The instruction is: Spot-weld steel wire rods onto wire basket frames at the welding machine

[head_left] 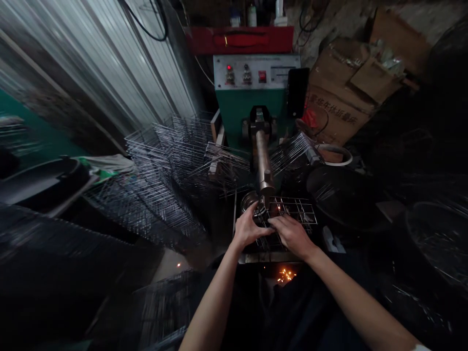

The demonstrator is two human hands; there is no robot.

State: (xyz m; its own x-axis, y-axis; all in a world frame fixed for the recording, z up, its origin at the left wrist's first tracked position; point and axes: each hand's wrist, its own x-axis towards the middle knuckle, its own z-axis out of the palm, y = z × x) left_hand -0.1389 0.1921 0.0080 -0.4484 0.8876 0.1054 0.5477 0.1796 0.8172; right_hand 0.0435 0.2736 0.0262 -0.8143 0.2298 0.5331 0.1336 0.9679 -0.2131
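A metal wire grid (307, 212) lies under the rod-shaped arm (263, 161) of a green machine (234, 114). My left hand (249, 227) is at the grid's left side, thumb and forefinger spread around the area under the arm's tip and touching the wirework. On the right, my right hand (291, 234) has its fingers curled at the grid's near part; what they pinch is too small to make out. Behind my left hand sits a round metal piece (249, 199). Orange sparks (286, 276) glow below the work ledge.
Stacked wire racks (161, 180) fill the left side. Thin rods (294, 148) lie right of the machine arm. Dark round basins (340, 195) stand on the right, with cardboard boxes (336, 92) behind. A black phone (297, 92) is on the machine's front.
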